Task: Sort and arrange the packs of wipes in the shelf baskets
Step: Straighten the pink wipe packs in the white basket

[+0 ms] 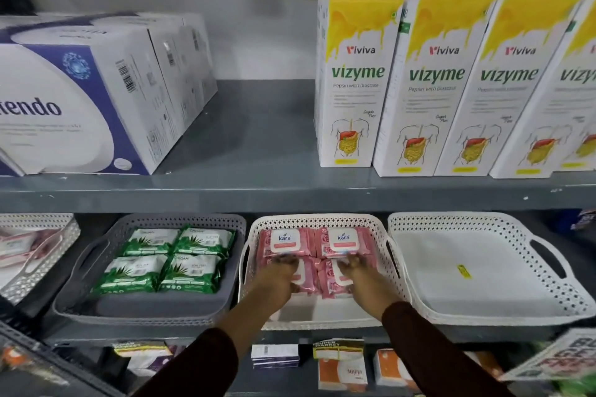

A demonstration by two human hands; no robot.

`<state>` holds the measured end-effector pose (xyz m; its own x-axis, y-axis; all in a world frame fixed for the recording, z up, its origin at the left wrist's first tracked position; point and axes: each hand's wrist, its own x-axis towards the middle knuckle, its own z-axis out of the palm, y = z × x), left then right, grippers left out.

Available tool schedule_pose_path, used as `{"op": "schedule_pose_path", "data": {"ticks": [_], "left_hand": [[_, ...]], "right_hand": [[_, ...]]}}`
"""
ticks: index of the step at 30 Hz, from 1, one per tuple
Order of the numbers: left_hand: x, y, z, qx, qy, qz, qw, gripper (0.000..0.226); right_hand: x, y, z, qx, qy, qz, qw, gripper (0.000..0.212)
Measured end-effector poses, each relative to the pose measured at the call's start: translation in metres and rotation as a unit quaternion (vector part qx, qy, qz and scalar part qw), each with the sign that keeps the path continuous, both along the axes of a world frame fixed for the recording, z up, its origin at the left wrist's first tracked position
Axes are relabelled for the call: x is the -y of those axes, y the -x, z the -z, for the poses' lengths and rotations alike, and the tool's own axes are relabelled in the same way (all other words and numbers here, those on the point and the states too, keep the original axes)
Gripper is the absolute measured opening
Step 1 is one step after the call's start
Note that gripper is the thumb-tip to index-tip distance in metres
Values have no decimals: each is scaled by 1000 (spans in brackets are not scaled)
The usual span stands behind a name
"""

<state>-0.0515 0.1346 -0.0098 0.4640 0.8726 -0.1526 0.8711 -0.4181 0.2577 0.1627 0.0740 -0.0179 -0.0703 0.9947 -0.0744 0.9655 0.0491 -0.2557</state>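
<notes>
Several pink Kara wipes packs [285, 242] lie in the middle white basket [392, 255]. My left hand [277, 280] rests on the front left pink pack, fingers curled over its far edge. On the front right pink pack [332, 284] my right hand [361, 280] sits the same way. Both front packs are partly hidden under my hands. Several green aloe wipes packs [167, 259] fill the grey basket [74, 271] to the left. An empty white basket [483, 267] with a yellow sticker stands on the right.
Another white basket [38, 251] with pale pink packs stands at the far left. The shelf above carries white and blue boxes [80, 97] and yellow Vizyme cartons [354, 80]. Small boxes [342, 367] sit on the shelf below.
</notes>
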Motion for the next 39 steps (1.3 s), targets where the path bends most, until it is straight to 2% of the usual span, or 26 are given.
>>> {"op": "schedule_pose_path", "data": {"ticks": [3,6,9,11,14,18,20,22,24,27,29,31,33,34,36,37,39], "left_hand": [[2,5,6,22,0,-7,1000,63],[5,11,7,121,-20,-18,992,55],[-12,5,4,36,-97,-20,994,59],[-43,3,7,-8,-130,-47,990,61],[-35,-7,18,-35,-85,-69,993,62],[-18,-25,26,-62,-69,-81,992,62],[-21,-24,17,-64,-72,-71,993,61],[-19,-17,-1,-25,-111,-39,993,66],[-14,8,-23,63,-119,-44,990,70],[-7,82,-44,176,-141,-125,966,50],[-8,154,-42,166,-123,-232,951,43],[-19,221,-31,62,-39,-317,945,51],[-27,272,-25,-35,45,-361,931,51],[-28,284,-23,-50,68,-355,931,50],[-33,297,-18,-48,84,-316,944,55],[-35,299,-16,-35,75,-295,952,57],[-40,301,-11,-29,65,-254,965,57]], "right_hand": [[4,2,7,1,24,-2,1000,67],[3,5,0,-15,36,11,999,66],[-23,8,-7,29,-28,38,998,64],[-68,12,1,25,-45,44,998,64],[-65,8,18,27,-23,50,998,64],[-46,-7,37,34,-29,71,996,72],[-53,-8,36,29,-9,73,997,69],[-55,-5,34,27,23,86,996,64],[-52,17,25,-3,-5,100,995,64],[-29,90,1,-93,-143,30,985,60],[-15,153,-9,-187,-187,-50,963,51],[-10,203,-18,-225,-165,-111,954,45],[-21,245,-14,-216,-126,-127,960,46],[-30,257,-11,-191,-90,-119,970,50],[-51,277,-4,-83,-36,-124,988,58],[-61,284,-4,-36,-6,-138,990,61],[-73,295,-2,2,77,-159,984,65]]}}
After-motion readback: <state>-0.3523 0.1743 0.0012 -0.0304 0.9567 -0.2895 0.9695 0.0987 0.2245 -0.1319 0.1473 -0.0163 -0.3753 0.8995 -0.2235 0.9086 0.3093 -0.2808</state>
